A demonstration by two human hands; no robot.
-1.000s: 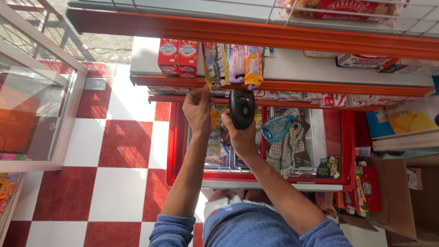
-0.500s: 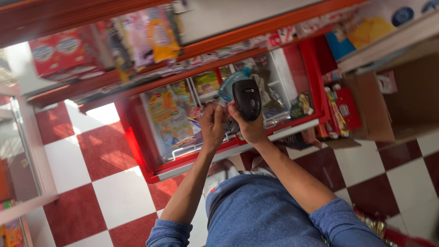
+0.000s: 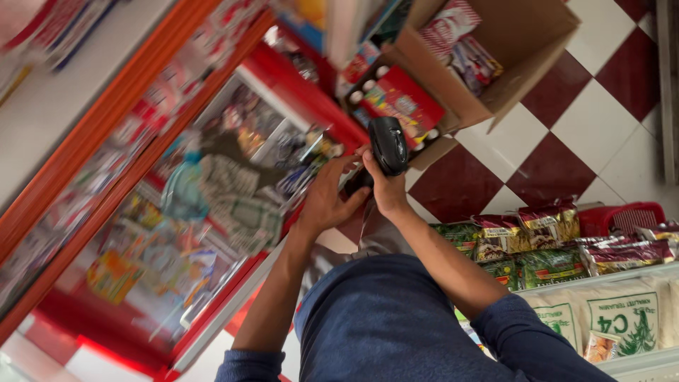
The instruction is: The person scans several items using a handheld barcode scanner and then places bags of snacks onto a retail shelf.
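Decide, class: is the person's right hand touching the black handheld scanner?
Touching. The head view shows the right hand wrapped around the lower end of the black handheld scanner, with no gap between them. The left hand meets it just below.

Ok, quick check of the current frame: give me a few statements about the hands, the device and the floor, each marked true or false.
1. The right hand holds a black handheld device. True.
2. The left hand rests on the cardboard box. False: it is beside the right hand, away from the box.
3. The floor is red and white checked. True.
4. The box is empty. False: packets lie inside.
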